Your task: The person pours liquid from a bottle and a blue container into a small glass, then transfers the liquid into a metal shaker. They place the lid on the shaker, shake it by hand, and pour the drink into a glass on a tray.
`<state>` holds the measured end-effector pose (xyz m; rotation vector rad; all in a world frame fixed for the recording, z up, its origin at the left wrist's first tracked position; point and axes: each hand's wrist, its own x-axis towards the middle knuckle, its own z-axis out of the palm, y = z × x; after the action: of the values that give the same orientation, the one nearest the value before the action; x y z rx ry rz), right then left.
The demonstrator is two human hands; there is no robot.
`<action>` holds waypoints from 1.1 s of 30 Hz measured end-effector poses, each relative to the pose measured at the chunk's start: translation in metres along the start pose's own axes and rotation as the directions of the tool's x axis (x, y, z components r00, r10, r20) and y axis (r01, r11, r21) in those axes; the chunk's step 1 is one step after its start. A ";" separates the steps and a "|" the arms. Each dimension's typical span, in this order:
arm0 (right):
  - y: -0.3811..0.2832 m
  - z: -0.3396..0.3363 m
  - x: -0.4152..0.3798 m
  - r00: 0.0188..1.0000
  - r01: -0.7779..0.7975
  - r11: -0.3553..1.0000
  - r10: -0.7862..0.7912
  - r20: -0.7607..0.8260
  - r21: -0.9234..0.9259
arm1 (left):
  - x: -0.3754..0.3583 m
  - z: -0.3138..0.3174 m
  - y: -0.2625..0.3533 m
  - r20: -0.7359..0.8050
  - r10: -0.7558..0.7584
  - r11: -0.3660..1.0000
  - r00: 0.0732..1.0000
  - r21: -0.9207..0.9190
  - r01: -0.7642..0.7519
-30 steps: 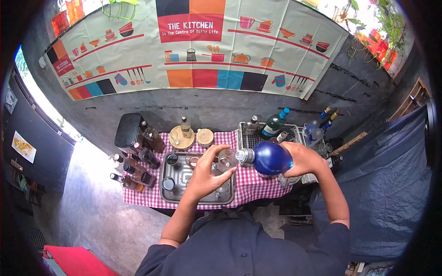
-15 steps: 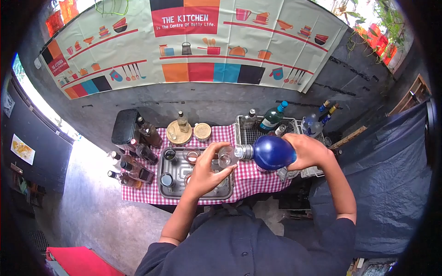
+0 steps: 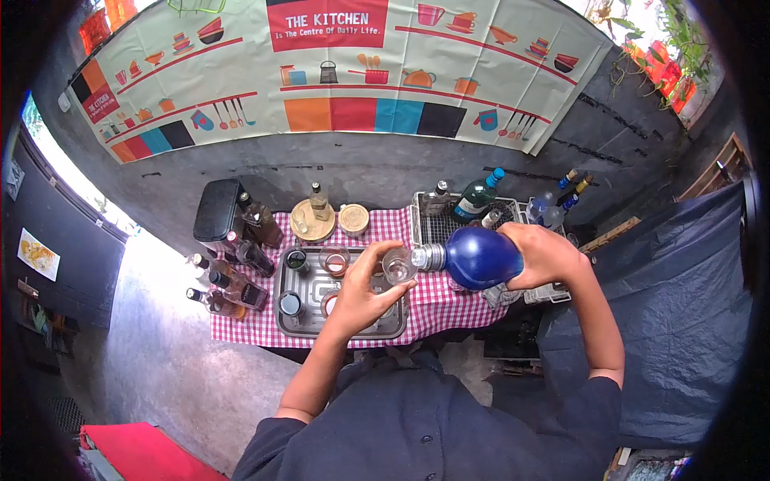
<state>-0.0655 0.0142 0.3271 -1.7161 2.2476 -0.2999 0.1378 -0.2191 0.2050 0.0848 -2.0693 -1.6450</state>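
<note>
Two hands work above the metal tray (image 3: 293,327) on the checked cloth (image 3: 449,309). Left hand (image 3: 361,293), fingers wrapped around a small clear glass (image 3: 399,264), lifts it clear of the tray. Right hand (image 3: 545,255) grips the fat base of a blue bottle (image 3: 473,258), tipped on its side, neck meeting the glass rim. Glass looks light, thin and breakable; best held round the wall, as now. Bottle looks smooth, bulbous and likely heavy; a full-palm hold near the base suits it. Farther back: brown bottles (image 3: 241,276) left, wire rack (image 3: 437,228) with more bottles, wooden lids (image 3: 353,218), kitchen banner (image 3: 337,72) on the wall.
</note>
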 end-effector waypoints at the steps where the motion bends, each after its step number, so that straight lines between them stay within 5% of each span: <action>1: 0.000 -0.001 0.000 1.000 0.007 1.000 -0.007 -0.002 0.003 | 0.000 0.000 -0.002 0.001 0.001 1.000 1.000 0.003 -0.001; 33: 0.003 -0.003 0.001 1.000 -0.010 0.998 0.010 0.013 -0.058 | -0.010 0.008 -0.032 0.021 -0.047 0.998 0.999 0.049 0.046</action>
<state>-0.0694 0.0136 0.3286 -1.7297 2.2760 -0.2224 0.1353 -0.2171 0.1704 0.1319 -2.1392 -1.6304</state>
